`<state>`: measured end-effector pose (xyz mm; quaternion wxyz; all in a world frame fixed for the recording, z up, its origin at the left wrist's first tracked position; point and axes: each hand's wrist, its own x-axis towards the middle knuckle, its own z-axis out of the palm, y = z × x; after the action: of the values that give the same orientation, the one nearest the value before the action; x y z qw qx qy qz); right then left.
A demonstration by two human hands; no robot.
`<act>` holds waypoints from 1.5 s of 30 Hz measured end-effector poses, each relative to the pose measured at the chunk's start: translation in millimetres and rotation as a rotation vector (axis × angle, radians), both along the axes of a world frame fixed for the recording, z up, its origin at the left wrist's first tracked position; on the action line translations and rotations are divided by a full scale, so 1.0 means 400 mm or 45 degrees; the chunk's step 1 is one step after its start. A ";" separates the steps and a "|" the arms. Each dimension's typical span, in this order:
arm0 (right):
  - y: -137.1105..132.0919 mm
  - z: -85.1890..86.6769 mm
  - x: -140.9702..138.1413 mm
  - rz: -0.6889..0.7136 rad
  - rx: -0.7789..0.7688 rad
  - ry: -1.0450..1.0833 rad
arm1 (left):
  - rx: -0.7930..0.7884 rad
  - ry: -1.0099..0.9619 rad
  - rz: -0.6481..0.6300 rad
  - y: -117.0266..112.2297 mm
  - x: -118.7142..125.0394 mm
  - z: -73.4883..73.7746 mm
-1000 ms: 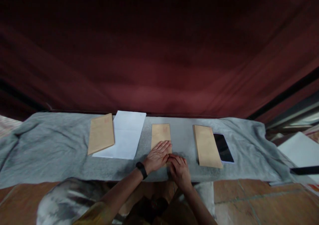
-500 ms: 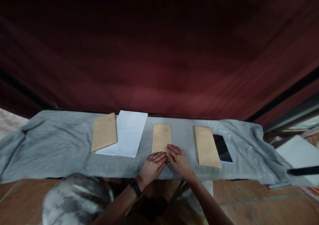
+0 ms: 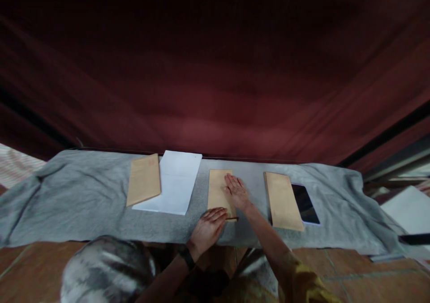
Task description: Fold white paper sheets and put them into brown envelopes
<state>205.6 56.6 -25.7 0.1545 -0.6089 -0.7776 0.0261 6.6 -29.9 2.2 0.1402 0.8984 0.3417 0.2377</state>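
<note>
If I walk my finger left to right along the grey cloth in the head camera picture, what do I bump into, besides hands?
Left envelope → white paper → middle envelope → right envelope → dark screen.

Seemingly a home, though not certain: terracotta floor tiles (image 3: pixel 36 267) at lower left, a cloth-draped worktop (image 3: pixel 94 195), and a dark red curtain-like backdrop (image 3: pixel 215 92) above.

A wrinkled grey cloth (image 3: pixel 90 195) covers a long, narrow table. On it, from left to right, lie a brown envelope (image 3: pixel 144 180) overlapping white paper (image 3: pixel 179 182), a middle envelope (image 3: pixel 217 191) lying flat, and a pile of envelopes (image 3: pixel 285 202) just beside a dark-screened tablet (image 3: pixel 306 204).
</note>
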 end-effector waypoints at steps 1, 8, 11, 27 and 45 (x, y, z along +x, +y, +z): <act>-0.009 -0.001 0.000 0.013 0.011 0.000 | 0.002 0.000 -0.001 0.000 0.000 0.000; -0.153 0.001 0.029 0.221 0.022 0.070 | -0.006 -0.004 -0.006 -0.001 0.000 0.003; -0.223 0.006 0.043 0.284 0.000 0.166 | -0.002 0.005 -0.011 -0.002 0.000 -0.003; -0.439 -0.010 -0.077 0.076 0.215 0.159 | -0.037 0.071 0.032 -0.011 0.005 -0.013; -0.440 0.010 -0.110 -0.123 0.131 0.130 | -0.075 0.323 0.255 0.226 0.199 -0.067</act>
<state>161.7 -119.3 -21.8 0.2260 -0.6350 -0.7386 0.0097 86.2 60.4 -24.4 0.0977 0.8782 0.4512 0.1251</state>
